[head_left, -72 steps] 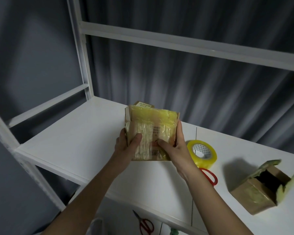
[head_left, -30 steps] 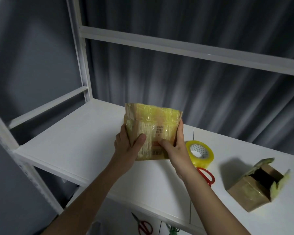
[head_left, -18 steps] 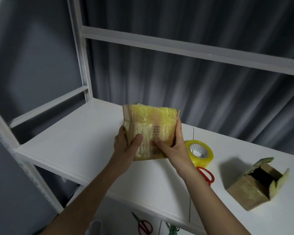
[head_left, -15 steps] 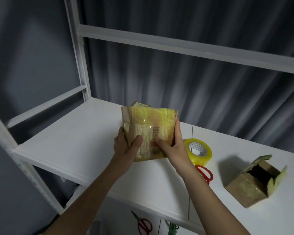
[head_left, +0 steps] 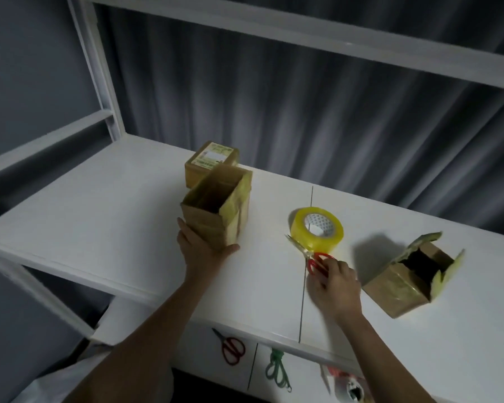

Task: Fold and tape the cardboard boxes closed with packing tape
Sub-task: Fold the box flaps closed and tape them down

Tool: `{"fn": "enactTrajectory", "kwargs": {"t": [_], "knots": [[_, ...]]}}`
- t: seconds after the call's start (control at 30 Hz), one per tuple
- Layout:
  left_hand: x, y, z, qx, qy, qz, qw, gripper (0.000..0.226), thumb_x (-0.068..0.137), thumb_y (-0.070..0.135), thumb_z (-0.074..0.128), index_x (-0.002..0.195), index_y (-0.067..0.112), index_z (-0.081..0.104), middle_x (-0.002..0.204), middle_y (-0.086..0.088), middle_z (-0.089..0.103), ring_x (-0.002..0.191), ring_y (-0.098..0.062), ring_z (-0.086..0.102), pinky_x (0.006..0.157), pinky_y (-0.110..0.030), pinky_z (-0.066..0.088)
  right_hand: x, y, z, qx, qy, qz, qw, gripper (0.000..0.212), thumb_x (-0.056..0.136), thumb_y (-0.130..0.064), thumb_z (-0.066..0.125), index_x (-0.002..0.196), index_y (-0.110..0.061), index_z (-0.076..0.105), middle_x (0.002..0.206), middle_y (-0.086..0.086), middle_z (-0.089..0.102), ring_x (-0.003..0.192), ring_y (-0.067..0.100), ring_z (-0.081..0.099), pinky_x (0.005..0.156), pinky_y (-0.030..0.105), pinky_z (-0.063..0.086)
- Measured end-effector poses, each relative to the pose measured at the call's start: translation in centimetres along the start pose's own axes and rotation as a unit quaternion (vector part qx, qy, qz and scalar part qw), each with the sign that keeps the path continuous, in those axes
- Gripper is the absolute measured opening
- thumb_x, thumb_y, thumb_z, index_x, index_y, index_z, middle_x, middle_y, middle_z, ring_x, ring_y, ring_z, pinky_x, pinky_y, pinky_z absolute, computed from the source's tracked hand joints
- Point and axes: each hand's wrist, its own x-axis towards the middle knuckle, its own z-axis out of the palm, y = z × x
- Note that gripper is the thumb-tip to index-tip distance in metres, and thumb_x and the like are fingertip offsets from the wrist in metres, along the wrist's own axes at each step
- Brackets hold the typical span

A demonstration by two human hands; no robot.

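A tall cardboard box (head_left: 216, 209) stands on the white shelf (head_left: 93, 216) with its top open. My left hand (head_left: 200, 245) grips its near lower corner. Behind it sits a shut box (head_left: 211, 162) with a printed label on top. A yellow roll of packing tape (head_left: 317, 229) lies to the right. Red-handled scissors (head_left: 314, 261) lie just in front of the roll, and the fingers of my right hand (head_left: 333, 282) are on their handles. At the far right another cardboard box (head_left: 405, 282) lies tilted with its flaps open.
A lower shelf holds another pair of red scissors (head_left: 230, 347), green-handled scissors (head_left: 277, 370) and a small item (head_left: 346, 386) at the bottom edge. White frame posts (head_left: 99, 68) rise at the left, a crossbar (head_left: 303, 33) runs overhead, and a grey curtain hangs behind.
The box I held up in both hands now stands on the shelf, open end up. My right hand has left it and moved right onto the scissors. The view has tilted down.
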Motion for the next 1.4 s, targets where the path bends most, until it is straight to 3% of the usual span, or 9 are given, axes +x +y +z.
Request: {"fn": "enactTrajectory", "kwargs": {"t": [0.17, 0.27, 0.4, 0.5, 0.67, 0.87, 1.07, 1.27, 1.4], "knots": [[-3.0, 1.8, 0.6, 0.094, -0.047, -0.120, 0.987, 0.121, 0.072, 0.068, 0.060, 0.147, -0.003, -0.001, 0.150, -0.025, 0.018, 0.135, -0.041, 0.027, 0.106, -0.047, 0.032, 0.5, 1.7, 1.0, -0.023, -0.034, -0.020, 0.999, 0.055, 0.081, -0.050, 0.059, 0.115, -0.007, 0.064, 0.103, 0.019, 0.063, 0.092, 0.040, 0.057, 0.081, 0.044, 0.047], [-5.5, 3.3, 1.4, 0.082, -0.124, -0.200, 0.968, 0.091, 0.085, 0.045, 0.062, 0.147, 0.005, 0.009, 0.146, -0.018, 0.022, 0.134, -0.034, 0.025, 0.106, -0.038, 0.029, 0.7, 2.0, 1.4, -0.036, -0.043, -0.040, 0.998, 0.067, 0.080, -0.061, 0.039, 0.111, -0.007, 0.065, 0.101, 0.015, 0.067, 0.090, 0.039, 0.060, 0.079, 0.043, 0.048], [-7.4, 6.2, 3.3, 0.035, -0.244, 0.019, 0.969, 0.043, 0.089, 0.027, 0.059, 0.126, 0.009, 0.049, 0.125, -0.010, 0.052, 0.117, -0.025, 0.047, 0.097, -0.028, 0.037, 0.7, 1.7, 1.1, -0.004, -0.020, -0.063, 0.998, 0.057, 0.077, -0.050, 0.046, 0.108, -0.007, 0.064, 0.100, 0.015, 0.067, 0.087, 0.037, 0.061, 0.077, 0.042, 0.049], [-4.4, 9.4, 6.0, 0.066, -0.213, 0.155, 0.962, 0.042, 0.092, 0.022, 0.054, 0.130, 0.004, 0.049, 0.128, -0.016, 0.053, 0.121, -0.030, 0.047, 0.102, -0.034, 0.037, 0.5, 2.3, 0.7, -0.044, -0.013, -0.095, 0.994, 0.048, 0.075, -0.040, 0.056, 0.111, -0.008, 0.064, 0.102, 0.012, 0.064, 0.093, 0.034, 0.060, 0.084, 0.041, 0.046], [0.2, 11.9, 10.7, 0.156, -0.230, 0.153, 0.948, 0.045, 0.090, 0.041, 0.056, 0.122, 0.009, 0.055, 0.121, -0.014, 0.059, 0.113, -0.032, 0.055, 0.092, -0.039, 0.046, 0.5, 3.7, 0.2, -0.146, -0.073, -0.139, 0.977, 0.054, 0.086, -0.044, 0.032, 0.126, -0.019, 0.058, 0.127, 0.002, 0.053, 0.120, 0.022, 0.042, 0.114, 0.043, 0.020], [0.4, 12.3, 13.0, 0.164, -0.242, 0.146, 0.945, 0.075, 0.078, 0.032, 0.074, 0.137, 0.010, 0.032, 0.135, -0.013, 0.043, 0.120, -0.029, 0.049, 0.088, -0.035, 0.043, -1.1, 4.4, -1.0, -0.027, -0.035, -0.143, 0.989, 0.053, 0.087, -0.040, 0.047, 0.123, -0.004, 0.057, 0.113, 0.014, 0.058, 0.106, 0.033, 0.052, 0.096, 0.047, 0.049], [0.6, 12.2, 13.2, 0.168, -0.259, 0.175, 0.935, 0.073, 0.084, 0.028, 0.068, 0.141, 0.010, 0.026, 0.136, -0.017, 0.040, 0.120, -0.032, 0.049, 0.088, -0.036, 0.043, -0.6, 6.0, -1.3, -0.092, -0.065, -0.184, 0.976, 0.048, 0.094, -0.045, 0.035, 0.128, -0.019, 0.058, 0.129, 0.006, 0.053, 0.118, 0.024, 0.046, 0.109, 0.039, 0.033], [1.8, 11.5, 13.3, 0.177, -0.245, 0.183, 0.936, 0.060, 0.089, 0.020, 0.061, 0.139, 0.008, 0.032, 0.133, -0.018, 0.043, 0.119, -0.034, 0.048, 0.092, -0.040, 0.041, -2.0, 5.6, -2.2, -0.043, -0.023, -0.208, 0.977, 0.044, 0.084, -0.027, 0.053, 0.125, -0.011, 0.055, 0.121, 0.011, 0.056, 0.105, 0.031, 0.056, 0.085, 0.040, 0.053], [3.5, 11.4, 12.7, 0.130, -0.258, 0.196, 0.937, 0.061, 0.086, 0.018, 0.065, 0.138, 0.004, 0.037, 0.130, -0.019, 0.051, 0.119, -0.034, 0.051, 0.096, -0.041, 0.043, -2.1, 5.9, -1.8, -0.059, -0.056, -0.203, 0.976, 0.050, 0.082, -0.031, 0.052, 0.129, -0.014, 0.048, 0.121, 0.009, 0.057, 0.107, 0.030, 0.058, 0.091, 0.045, 0.052]]}}
